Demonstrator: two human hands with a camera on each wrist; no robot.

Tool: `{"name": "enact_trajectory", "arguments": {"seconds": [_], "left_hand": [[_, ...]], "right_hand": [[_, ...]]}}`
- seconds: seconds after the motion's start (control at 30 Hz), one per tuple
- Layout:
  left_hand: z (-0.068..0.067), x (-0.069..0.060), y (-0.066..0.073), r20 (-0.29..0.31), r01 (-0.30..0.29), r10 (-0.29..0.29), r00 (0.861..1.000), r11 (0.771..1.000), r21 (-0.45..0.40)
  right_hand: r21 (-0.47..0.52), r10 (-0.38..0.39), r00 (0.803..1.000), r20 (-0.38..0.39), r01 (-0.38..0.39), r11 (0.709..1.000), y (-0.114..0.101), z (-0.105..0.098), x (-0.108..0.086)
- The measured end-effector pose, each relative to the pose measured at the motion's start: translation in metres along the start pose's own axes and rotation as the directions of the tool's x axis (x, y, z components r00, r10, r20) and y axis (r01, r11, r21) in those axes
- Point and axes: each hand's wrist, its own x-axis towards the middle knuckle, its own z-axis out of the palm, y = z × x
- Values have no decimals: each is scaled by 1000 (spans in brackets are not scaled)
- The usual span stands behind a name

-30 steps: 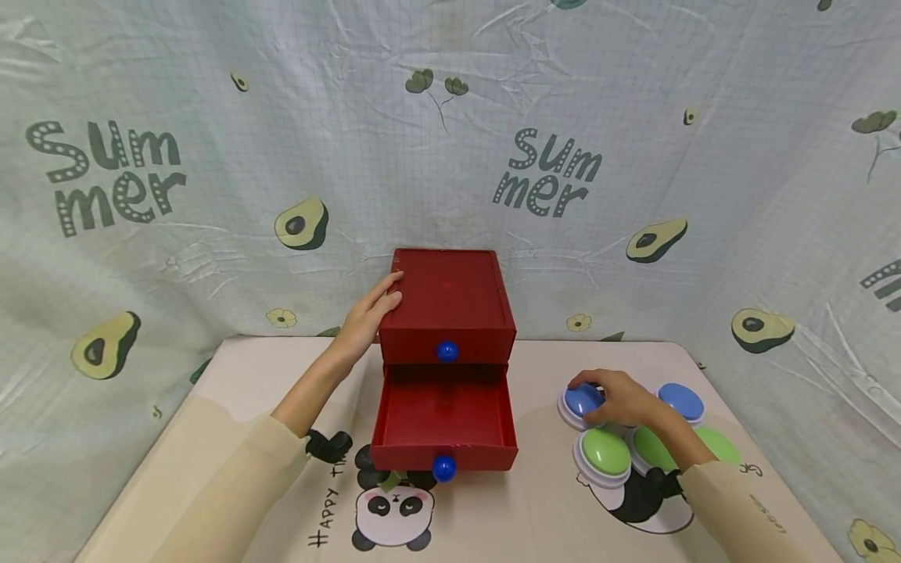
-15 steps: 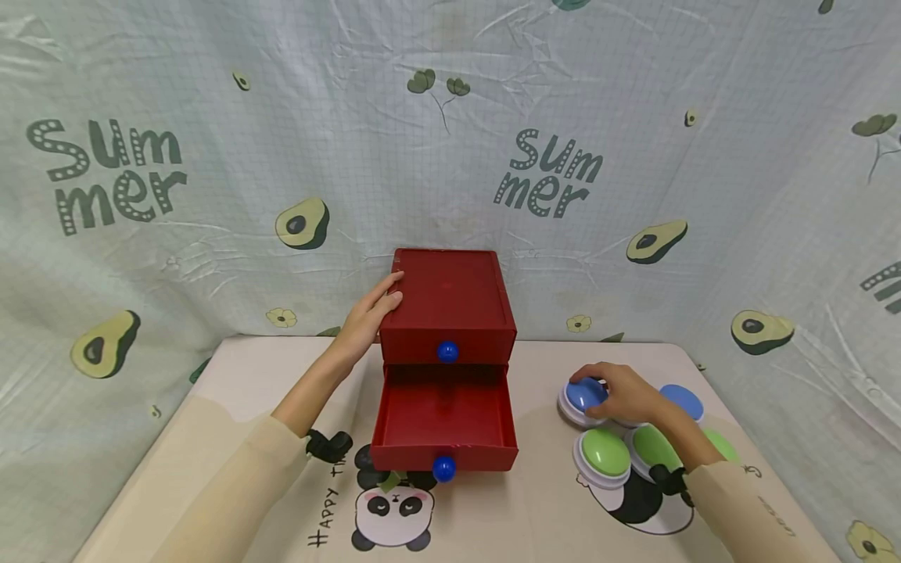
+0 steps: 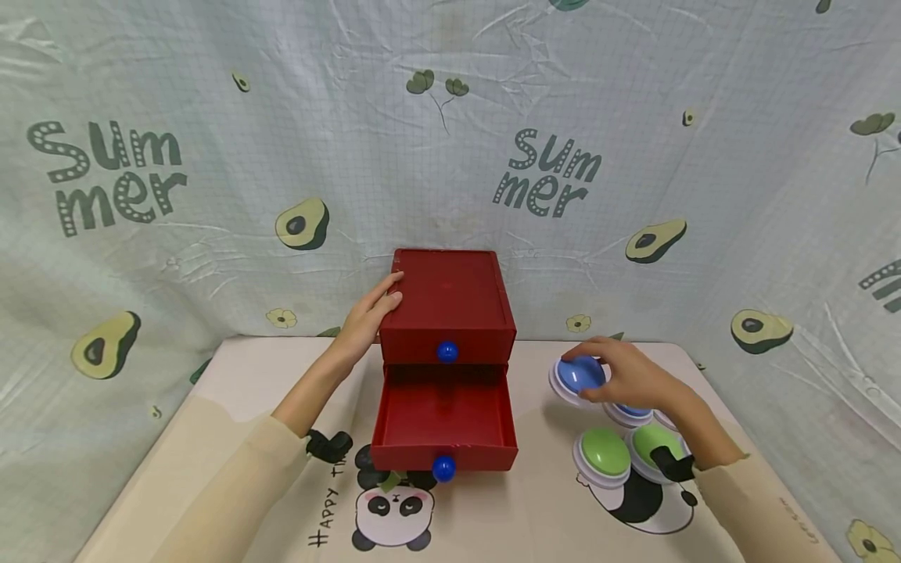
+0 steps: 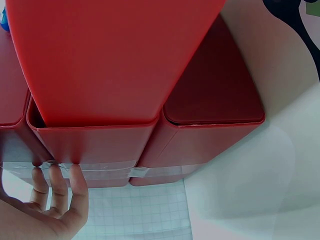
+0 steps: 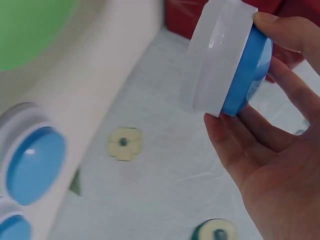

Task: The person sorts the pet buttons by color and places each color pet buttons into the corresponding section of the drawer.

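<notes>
1. I find the red cabinet (image 3: 450, 289) with its upper drawer (image 3: 401, 346) pushed in and its lower drawer (image 3: 486, 458) pulled out, red floor in view.
2. I note the left hand (image 3: 359, 322) resting at the cabinet's left top edge, fingers extended.
3. I record the right hand (image 3: 629, 375) pinching a blue-domed button (image 3: 581, 374) above the tabletop (image 3: 549, 516), right of the cabinet and apart from it.
4. Green-domed buttons (image 3: 605, 452) stand nearer the viewer.
5. I read "SUMMER" on the cloth (image 3: 450, 47) (twice in full) and "HAPPY TI" on the tabletop; the held dome's small marking is illegible.
</notes>
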Motion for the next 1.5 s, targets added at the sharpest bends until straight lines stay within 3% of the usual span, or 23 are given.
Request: {"name": "enact_trajectory", "arguments": {"seconds": [0.27, 0.47, 0.73, 0.97, 1.27, 1.5], "left_hand": [[1, 0, 1, 0, 0, 0, 1000, 1000, -5], [1, 1, 0, -3, -1, 1, 1000, 1000, 0], [2, 2, -2, 1, 2, -2, 1000, 1000, 1], [1, 2, -1, -1, 4, -4, 1000, 1000, 7], [0, 0, -1, -4, 7, -7, 1000, 1000, 13], [0, 1, -1, -4, 12, -11, 1000, 1000, 2]], "right_hand": [[-37, -65, 997, -38, 64, 997, -29, -14, 1], [-44, -156, 986, -63, 153, 987, -46, -20, 4], [-78, -213, 975, -64, 208, 975, -75, -28, 6], [-81, -308, 949, -70, 303, 950, -97, -30, 12], [-52, -349, 937, 14, 349, 936, -126, -24, 25], [9, -346, 930, 122, 347, 938, -147, -12, 42]]}}
